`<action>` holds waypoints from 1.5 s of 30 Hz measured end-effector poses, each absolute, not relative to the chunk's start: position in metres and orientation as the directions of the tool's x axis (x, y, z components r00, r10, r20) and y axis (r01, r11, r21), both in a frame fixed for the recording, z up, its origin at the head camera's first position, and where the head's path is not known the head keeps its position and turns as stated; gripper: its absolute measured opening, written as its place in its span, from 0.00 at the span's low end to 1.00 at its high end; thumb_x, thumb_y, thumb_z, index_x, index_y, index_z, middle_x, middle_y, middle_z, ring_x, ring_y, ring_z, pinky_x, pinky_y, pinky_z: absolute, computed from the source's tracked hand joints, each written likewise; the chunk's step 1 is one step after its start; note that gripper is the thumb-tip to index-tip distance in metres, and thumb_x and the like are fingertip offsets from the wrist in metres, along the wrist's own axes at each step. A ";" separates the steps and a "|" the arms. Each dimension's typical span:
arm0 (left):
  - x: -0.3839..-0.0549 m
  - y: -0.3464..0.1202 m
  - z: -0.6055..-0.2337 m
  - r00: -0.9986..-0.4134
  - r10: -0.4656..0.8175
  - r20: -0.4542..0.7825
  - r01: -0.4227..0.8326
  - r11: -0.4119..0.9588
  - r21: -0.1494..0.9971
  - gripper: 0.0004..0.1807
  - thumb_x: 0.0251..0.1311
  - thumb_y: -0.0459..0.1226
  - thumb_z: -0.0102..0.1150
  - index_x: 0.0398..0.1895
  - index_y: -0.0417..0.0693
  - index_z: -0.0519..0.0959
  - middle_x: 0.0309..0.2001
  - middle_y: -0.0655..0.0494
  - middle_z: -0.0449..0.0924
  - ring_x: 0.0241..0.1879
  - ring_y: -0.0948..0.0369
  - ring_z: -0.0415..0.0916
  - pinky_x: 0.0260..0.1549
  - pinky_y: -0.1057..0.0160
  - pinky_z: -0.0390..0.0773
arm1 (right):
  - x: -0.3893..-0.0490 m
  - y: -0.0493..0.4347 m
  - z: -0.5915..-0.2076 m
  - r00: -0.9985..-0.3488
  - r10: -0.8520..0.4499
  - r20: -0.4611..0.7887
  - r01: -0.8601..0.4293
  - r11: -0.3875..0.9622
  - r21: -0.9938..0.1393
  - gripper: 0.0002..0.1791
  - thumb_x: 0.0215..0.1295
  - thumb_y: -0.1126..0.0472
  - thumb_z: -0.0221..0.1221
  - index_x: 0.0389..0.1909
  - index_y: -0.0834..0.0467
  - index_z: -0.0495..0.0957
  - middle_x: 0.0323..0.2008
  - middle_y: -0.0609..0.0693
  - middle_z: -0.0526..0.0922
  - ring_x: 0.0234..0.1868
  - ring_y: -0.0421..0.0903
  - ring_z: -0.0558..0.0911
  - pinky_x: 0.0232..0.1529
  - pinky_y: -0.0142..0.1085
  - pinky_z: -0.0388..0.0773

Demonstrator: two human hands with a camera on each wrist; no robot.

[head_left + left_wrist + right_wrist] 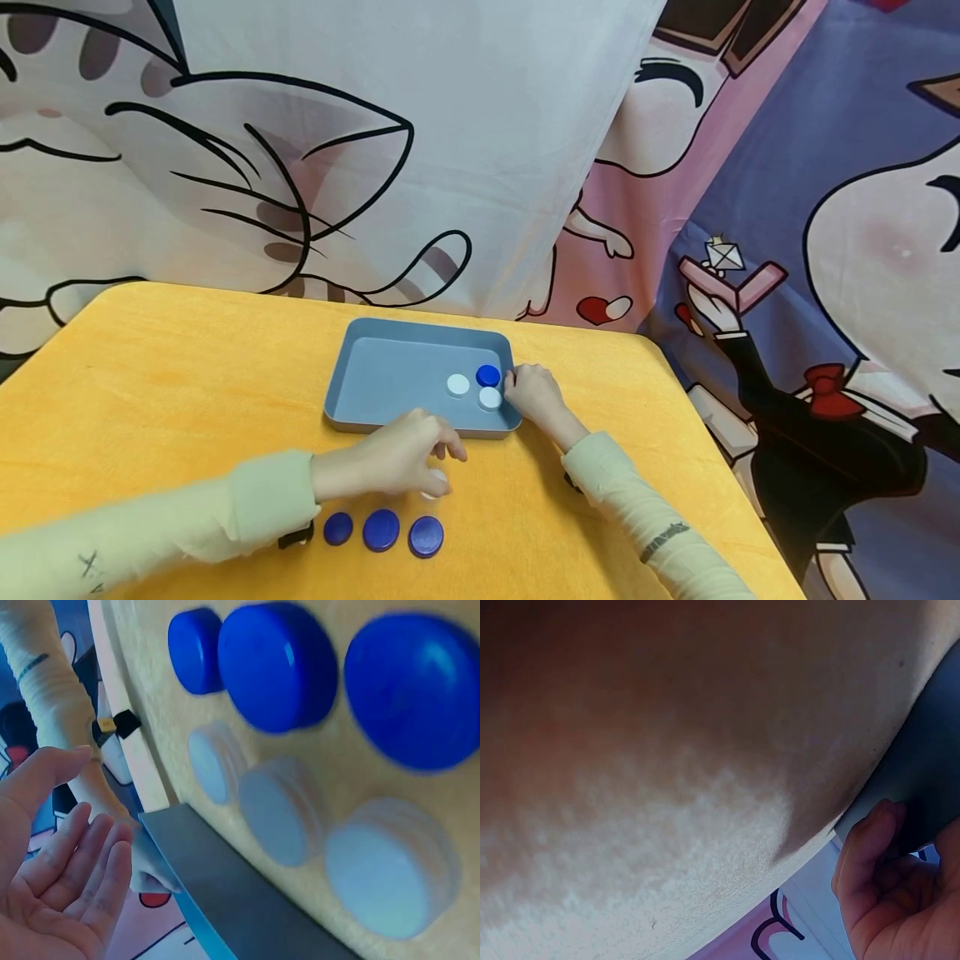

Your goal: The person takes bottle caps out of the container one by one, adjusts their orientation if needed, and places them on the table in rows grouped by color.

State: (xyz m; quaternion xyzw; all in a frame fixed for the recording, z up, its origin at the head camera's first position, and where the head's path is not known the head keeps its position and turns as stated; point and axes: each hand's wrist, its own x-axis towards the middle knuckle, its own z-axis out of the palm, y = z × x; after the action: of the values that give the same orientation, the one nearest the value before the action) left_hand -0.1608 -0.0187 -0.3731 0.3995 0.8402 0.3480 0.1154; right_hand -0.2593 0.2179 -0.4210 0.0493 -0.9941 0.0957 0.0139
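Pale sleeves (161,517) come in from both near sides, the left one lying closest. Just beyond its cuff, three blue caps (381,530) sit in a row on the yellow table (150,375), apart from one another, the leftmost smaller than its neighbours. Behind them stands a second row, three white caps (277,814), mostly hidden from the head view by the left hand (401,457) above them; the left wrist view shows all three, clear of the fingers. That hand's grip is spread: thumb well away from the loosely bent fingers, nothing between them.

Farther off lies a shallow blue-grey tray (397,367). Three more caps rest inside, gathered toward its right end: one blue cap (487,376), with a white cap (490,399) just in front of it and another to the left (458,385). At the right end, the right hand (536,392) has its grip curled over the tray's wall, seemingly pinching it to steady it.

By count, three of the nine visible caps are in the tray and six outside, so the work looks partway along. Whether caps are going in or coming out cannot be told. Behind the table hangs a cartoon-printed cloth (495,158).
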 end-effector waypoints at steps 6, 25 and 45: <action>-0.174 -0.014 -0.371 -0.667 0.726 0.166 0.622 0.421 0.661 0.14 0.44 0.36 0.74 0.38 0.45 0.86 0.36 0.55 0.87 0.34 0.61 0.79 0.35 0.68 0.80 | -0.260 0.218 -0.421 -0.995 -0.091 0.029 -0.095 0.977 -0.191 0.24 0.68 0.58 0.51 0.10 0.56 0.65 0.10 0.47 0.64 0.15 0.45 0.70 0.17 0.31 0.62; -0.213 -0.006 -0.370 -0.742 0.639 0.203 0.591 0.481 0.648 0.13 0.43 0.36 0.74 0.35 0.46 0.87 0.35 0.55 0.87 0.33 0.62 0.80 0.35 0.71 0.79 | -0.262 0.219 -0.423 -0.996 -0.085 0.024 -0.088 0.978 -0.188 0.23 0.69 0.58 0.51 0.11 0.57 0.69 0.10 0.48 0.68 0.15 0.44 0.71 0.17 0.30 0.63; -0.257 0.012 -0.368 -0.815 0.555 0.168 0.511 0.551 0.660 0.16 0.43 0.36 0.75 0.38 0.43 0.86 0.37 0.52 0.87 0.31 0.63 0.79 0.32 0.71 0.79 | -0.263 0.218 -0.423 -0.997 -0.074 0.016 -0.076 0.976 -0.205 0.23 0.69 0.58 0.51 0.12 0.58 0.71 0.10 0.49 0.69 0.14 0.44 0.72 0.17 0.30 0.64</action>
State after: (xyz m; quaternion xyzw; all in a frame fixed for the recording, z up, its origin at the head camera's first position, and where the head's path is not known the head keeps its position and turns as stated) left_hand -0.2569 0.0120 -0.3679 0.3027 0.8800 0.3647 0.0302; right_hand -0.2630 0.2184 -0.4230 0.0376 -0.9940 0.1031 0.0042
